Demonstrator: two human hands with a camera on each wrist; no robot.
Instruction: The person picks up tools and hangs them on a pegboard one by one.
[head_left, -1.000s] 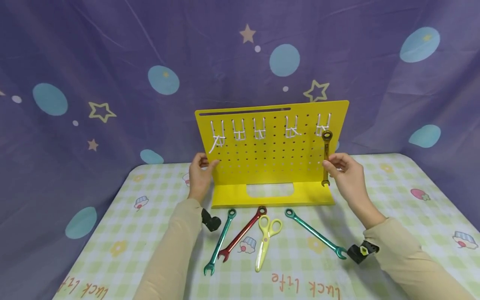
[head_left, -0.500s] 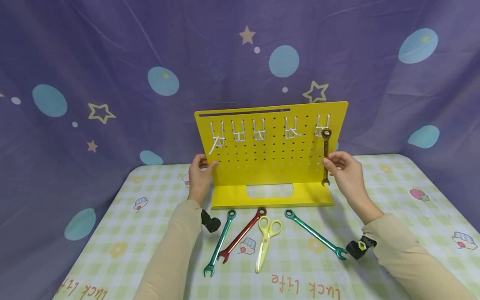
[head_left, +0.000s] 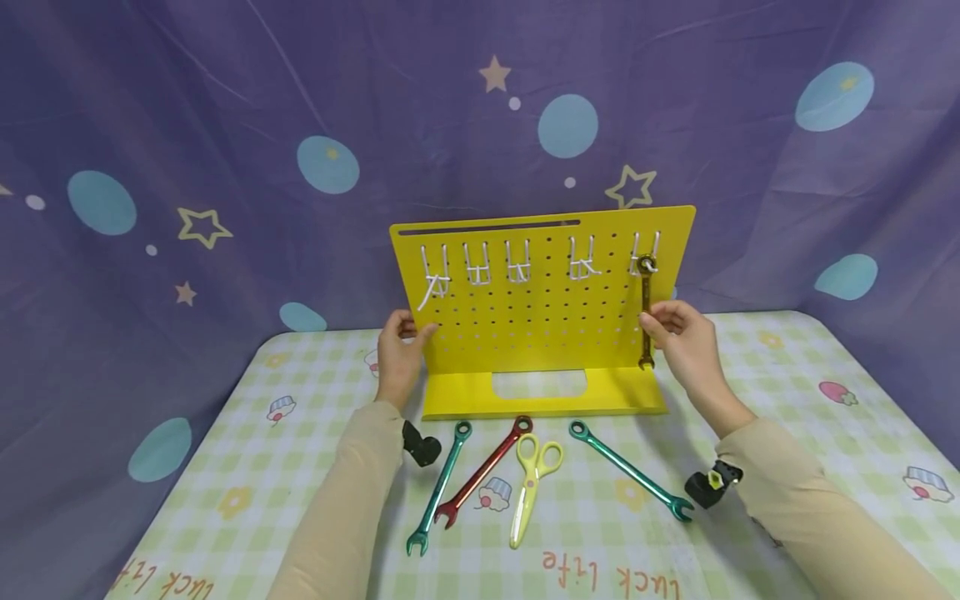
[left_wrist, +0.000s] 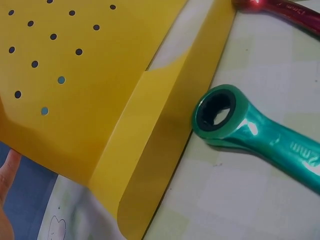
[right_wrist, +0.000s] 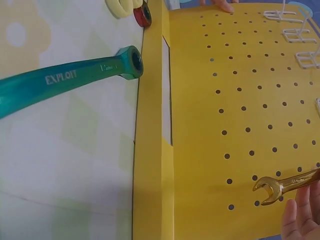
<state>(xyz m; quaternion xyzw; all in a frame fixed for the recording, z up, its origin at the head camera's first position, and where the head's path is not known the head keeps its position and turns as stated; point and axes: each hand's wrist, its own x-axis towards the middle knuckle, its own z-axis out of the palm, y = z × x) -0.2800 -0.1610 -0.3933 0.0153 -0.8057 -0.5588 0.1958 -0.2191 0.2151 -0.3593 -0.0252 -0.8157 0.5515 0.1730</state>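
Wrench (head_left: 646, 312): gold, upright at the rightmost of five white hooks (head_left: 477, 271); its ring end cut off in the right wrist view
Right hand (head_left: 684, 340): pinching its shank
Left hand (head_left: 400, 354): gripping the pegboard (head_left: 538, 304) edge, fingers partly hidden behind
Table (head_left: 300, 429): two green wrenches (head_left: 441, 487) (head_left: 628, 468), one red wrench (head_left: 486, 469), scissors (head_left: 531, 483)

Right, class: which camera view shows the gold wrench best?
The head view: it shows both ends of the gold wrench, with the right hand holding its shaft. The right wrist view shows only its open end and some shaft, closer; the left wrist view, none.
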